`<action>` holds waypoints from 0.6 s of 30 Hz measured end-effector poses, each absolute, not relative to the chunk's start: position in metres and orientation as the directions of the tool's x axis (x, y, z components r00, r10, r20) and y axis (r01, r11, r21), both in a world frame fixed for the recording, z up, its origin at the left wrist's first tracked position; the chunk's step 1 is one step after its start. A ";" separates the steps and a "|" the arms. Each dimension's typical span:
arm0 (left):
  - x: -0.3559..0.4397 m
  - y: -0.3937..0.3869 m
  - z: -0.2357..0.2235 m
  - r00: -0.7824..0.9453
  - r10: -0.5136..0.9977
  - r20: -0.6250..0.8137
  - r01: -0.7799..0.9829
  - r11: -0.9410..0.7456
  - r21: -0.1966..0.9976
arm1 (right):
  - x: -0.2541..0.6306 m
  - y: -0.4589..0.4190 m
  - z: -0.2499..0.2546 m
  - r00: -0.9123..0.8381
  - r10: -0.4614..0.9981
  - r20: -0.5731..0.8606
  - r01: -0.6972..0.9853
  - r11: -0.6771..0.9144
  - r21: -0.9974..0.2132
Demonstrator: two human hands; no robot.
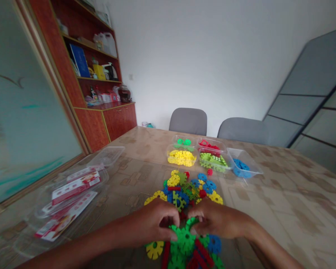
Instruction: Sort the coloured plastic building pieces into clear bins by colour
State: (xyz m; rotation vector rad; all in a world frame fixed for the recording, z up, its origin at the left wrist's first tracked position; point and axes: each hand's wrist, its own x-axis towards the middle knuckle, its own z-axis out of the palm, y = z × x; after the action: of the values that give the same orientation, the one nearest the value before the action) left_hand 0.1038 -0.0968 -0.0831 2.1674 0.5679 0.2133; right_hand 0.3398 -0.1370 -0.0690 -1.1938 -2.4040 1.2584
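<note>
My left hand (161, 218) is curled with thumb and fingers on a green notched disc (187, 236) at the near end of a pile of plastic building pieces. My right hand (211, 218) pinches a second green disc (190, 223) right beside it. Whether the two discs are joined I cannot tell. Below my hands lie more green discs, red bars (203, 252), a blue disc (214, 244) and a yellow disc (154, 250). Beyond them the pile goes on with yellow, blue, red and light green pieces (189, 190).
Clear tubs stand behind the pile, with yellow discs (182, 157), green discs (184, 142), red pieces (210, 145), light green pieces (214, 160) and blue discs (241, 168). Stacked clear lids (106, 157) with printed labels (67, 216) lie left. Two grey chairs (188, 120) stand across the table (277, 194).
</note>
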 end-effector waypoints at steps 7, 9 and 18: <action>0.112 -0.109 -0.096 0.847 0.521 -0.102 0.404 -0.509 0.760 | 0.342 -0.136 -0.075 -0.598 0.776 -0.201 0.611 0.279 -0.741; 0.116 -0.114 -0.096 0.845 0.532 -0.055 0.414 -0.584 0.698 | 0.345 -0.136 -0.075 -0.597 0.762 -0.250 0.631 0.254 -0.733; 0.122 -0.120 -0.106 0.916 0.400 0.033 0.302 -0.742 0.598 | 0.348 -0.143 -0.069 -0.436 0.868 -0.237 0.826 0.282 -0.487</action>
State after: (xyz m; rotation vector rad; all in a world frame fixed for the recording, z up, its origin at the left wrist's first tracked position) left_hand 0.1220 -0.1198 -0.1061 2.4621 0.4996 0.2112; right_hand 0.3478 -0.1428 -0.0693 -1.6254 -2.4553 0.8594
